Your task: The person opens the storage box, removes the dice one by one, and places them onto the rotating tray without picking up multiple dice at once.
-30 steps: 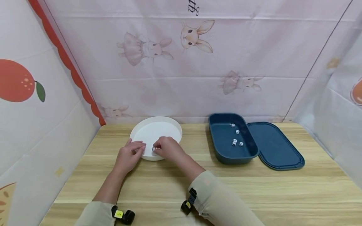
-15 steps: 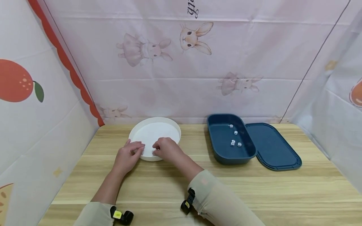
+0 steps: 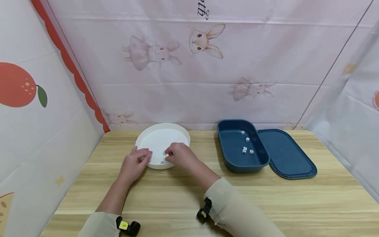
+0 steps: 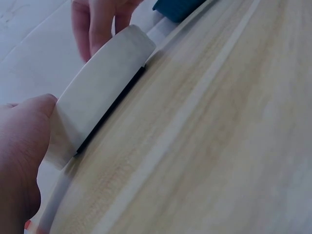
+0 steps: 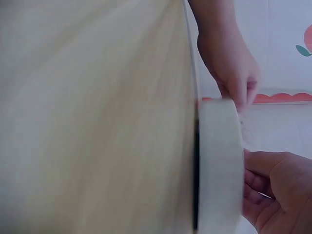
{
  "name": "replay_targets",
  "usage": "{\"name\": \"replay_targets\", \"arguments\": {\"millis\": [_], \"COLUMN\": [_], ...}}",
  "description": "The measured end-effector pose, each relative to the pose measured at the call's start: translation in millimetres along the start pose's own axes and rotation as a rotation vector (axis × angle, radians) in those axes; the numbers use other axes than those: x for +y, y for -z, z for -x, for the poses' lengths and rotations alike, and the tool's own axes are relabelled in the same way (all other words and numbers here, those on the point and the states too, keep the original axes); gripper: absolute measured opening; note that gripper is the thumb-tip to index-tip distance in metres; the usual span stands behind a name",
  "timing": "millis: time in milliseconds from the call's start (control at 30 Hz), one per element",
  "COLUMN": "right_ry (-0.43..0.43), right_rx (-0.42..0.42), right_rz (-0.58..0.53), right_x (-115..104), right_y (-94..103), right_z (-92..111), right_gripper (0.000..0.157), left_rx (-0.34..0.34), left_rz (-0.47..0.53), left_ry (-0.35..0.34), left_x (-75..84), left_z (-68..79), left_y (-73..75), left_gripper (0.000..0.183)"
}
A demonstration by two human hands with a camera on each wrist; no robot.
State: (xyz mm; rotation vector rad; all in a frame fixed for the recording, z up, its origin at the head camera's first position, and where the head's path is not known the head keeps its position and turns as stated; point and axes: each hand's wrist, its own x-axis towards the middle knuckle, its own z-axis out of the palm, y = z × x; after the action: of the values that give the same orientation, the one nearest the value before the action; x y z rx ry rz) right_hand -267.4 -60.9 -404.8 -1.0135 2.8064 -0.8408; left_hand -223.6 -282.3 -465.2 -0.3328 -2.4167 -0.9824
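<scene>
A round white tray (image 3: 157, 135) with a low wall stands at the left of the table. My left hand (image 3: 134, 165) grips its near-left rim, the thumb against the outer wall in the left wrist view. Over the tray's near right part is my right hand (image 3: 182, 156), fingers curled and a small white die (image 3: 164, 153) pinched at the fingertips. Just below them, inside the near rim, more white dice (image 3: 164, 162) with dark pips lie on the tray floor. In the right wrist view the tray wall hides part of the right fingertips (image 5: 249, 187).
A deep blue rectangular box (image 3: 231, 158) stands to the right, several white dice (image 3: 244, 150) on its floor. Its flat blue lid (image 3: 287, 154) lies beside it. Printed cloth walls (image 3: 165, 98) close off the back and sides of the wooden table (image 3: 165, 204).
My right hand has shifted slightly right and away from the near rim, bringing dice by that rim into sight. My left hand stays on the tray. The dice in the box have not moved.
</scene>
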Motion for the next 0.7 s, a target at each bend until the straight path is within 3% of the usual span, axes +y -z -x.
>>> {"name": "replay_targets", "arguments": {"millis": [200,333,433,700], "right_ry": [0.042,0.122,0.138,0.075], "right_rx": [0.029,0.093,0.143,0.215], "right_rz": [0.044,0.096,0.128,0.160], "right_x": [21,40,55,112], "right_y": [34.0,58.2,75.3,108.5], "right_z": [27,52,74,138], "right_gripper": [0.025,0.023,0.022,0.025], "left_rx": [0.005,0.004,0.004,0.004], "left_rz": [-0.006,-0.004,-0.002,0.002], "left_ry": [0.016,0.029,0.026,0.012], "left_x": [0.6,-0.5,-1.6,-1.2], "left_z": [-1.0,-0.2,1.4,4.8], "left_y": [0.6,0.4,-0.8,-2.8], "left_gripper": [0.011,0.011,0.011,0.012]}}
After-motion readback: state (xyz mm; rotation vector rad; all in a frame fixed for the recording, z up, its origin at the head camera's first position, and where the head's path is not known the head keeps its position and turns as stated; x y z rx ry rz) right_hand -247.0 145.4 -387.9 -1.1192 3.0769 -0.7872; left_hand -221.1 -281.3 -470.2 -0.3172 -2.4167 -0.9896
